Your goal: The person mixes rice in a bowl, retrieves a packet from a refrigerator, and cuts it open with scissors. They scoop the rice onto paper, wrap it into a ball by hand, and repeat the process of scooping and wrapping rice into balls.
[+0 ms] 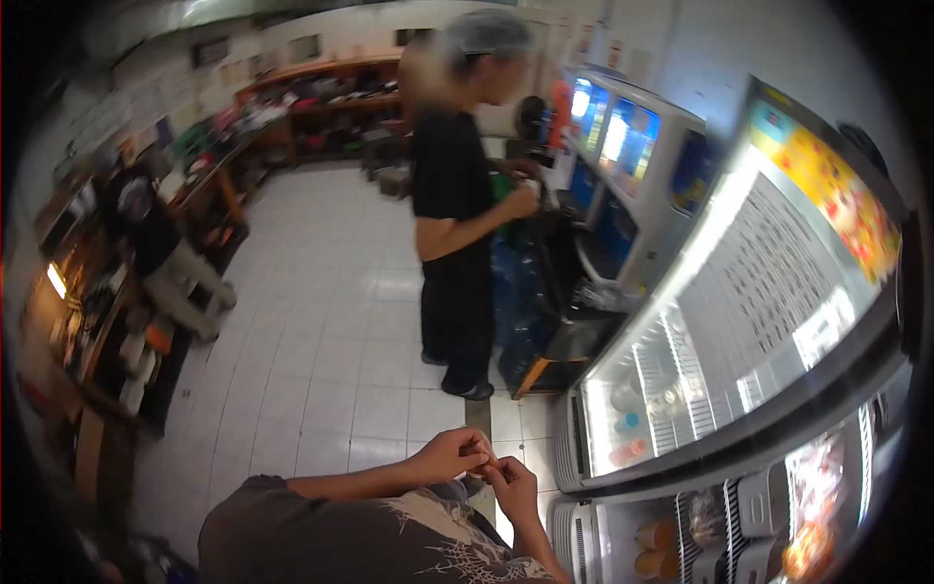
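- The person's left hand (449, 455) and right hand (511, 487) meet in front of the chest, above the white tiled floor (321, 321).
- The fingers (484, 465) of both hands touch each other, pinched together; if something small is between them, I cannot tell.
- Just beside the right hand stands a lit display fridge (739, 321).
- Further away, a co-worker in black (452, 214) stands at a drink machine (623, 185).

A person in black (453, 224) stands by lit display fridges (749, 311), shelves (321, 97) behind
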Action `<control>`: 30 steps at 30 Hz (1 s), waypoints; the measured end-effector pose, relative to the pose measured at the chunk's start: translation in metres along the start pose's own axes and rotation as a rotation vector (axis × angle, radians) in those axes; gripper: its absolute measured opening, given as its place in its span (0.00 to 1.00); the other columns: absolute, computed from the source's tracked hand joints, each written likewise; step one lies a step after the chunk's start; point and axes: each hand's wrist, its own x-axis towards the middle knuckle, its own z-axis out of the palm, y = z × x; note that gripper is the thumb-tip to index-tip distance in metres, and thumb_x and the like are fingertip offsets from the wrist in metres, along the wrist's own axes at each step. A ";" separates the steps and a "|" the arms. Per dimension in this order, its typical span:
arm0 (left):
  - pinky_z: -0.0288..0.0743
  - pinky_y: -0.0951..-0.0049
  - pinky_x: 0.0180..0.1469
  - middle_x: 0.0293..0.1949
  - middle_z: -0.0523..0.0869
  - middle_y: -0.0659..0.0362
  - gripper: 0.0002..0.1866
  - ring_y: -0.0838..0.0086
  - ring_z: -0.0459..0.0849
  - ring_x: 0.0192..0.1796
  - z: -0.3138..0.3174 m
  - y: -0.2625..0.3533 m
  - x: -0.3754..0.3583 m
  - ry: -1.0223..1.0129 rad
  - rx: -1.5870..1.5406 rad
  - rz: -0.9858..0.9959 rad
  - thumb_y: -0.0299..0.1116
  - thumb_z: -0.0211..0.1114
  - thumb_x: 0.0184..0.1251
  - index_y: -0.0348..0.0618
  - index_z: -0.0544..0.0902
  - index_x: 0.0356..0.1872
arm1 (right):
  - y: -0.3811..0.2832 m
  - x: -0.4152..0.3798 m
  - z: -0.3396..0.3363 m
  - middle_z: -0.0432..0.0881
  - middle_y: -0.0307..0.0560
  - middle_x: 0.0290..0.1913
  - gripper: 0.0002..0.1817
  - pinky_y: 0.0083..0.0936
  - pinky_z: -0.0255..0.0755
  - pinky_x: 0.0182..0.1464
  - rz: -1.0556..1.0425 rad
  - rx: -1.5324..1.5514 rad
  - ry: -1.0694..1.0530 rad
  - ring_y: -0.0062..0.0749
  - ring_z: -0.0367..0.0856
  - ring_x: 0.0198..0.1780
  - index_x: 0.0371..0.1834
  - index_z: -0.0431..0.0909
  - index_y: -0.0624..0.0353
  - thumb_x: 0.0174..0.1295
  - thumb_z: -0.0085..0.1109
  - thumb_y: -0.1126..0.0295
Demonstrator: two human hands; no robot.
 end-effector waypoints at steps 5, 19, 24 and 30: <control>0.80 0.67 0.48 0.39 0.88 0.51 0.23 0.67 0.88 0.43 -0.031 0.003 -0.048 0.192 0.308 0.068 0.26 0.68 0.63 0.38 0.68 0.55 | -0.051 -0.012 0.035 0.85 0.49 0.30 0.07 0.28 0.73 0.33 -0.334 -0.367 -0.049 0.35 0.83 0.29 0.33 0.82 0.66 0.61 0.69 0.73; 0.69 0.55 0.47 0.39 0.82 0.59 0.11 0.64 0.81 0.47 -0.101 -0.031 -0.157 -0.103 1.121 0.415 0.43 0.65 0.62 0.48 0.86 0.32 | -0.070 -0.100 0.144 0.84 0.51 0.28 0.07 0.34 0.75 0.34 -0.216 -0.643 -0.081 0.43 0.84 0.31 0.27 0.85 0.63 0.55 0.72 0.71; 0.70 0.57 0.43 0.32 0.83 0.59 0.13 0.62 0.83 0.40 -0.096 -0.053 -0.207 -0.124 0.957 0.340 0.45 0.65 0.61 0.47 0.83 0.24 | -0.083 -0.125 0.172 0.82 0.52 0.26 0.06 0.37 0.74 0.33 -0.245 -0.659 -0.184 0.45 0.82 0.29 0.27 0.84 0.64 0.53 0.72 0.73; 0.74 0.53 0.36 0.25 0.82 0.50 0.09 0.49 0.84 0.33 -0.067 -0.052 -0.266 0.052 0.902 0.368 0.36 0.69 0.50 0.40 0.83 0.22 | -0.090 -0.162 0.176 0.81 0.51 0.26 0.04 0.34 0.74 0.33 -0.412 -0.639 -0.319 0.44 0.82 0.29 0.27 0.84 0.63 0.52 0.70 0.75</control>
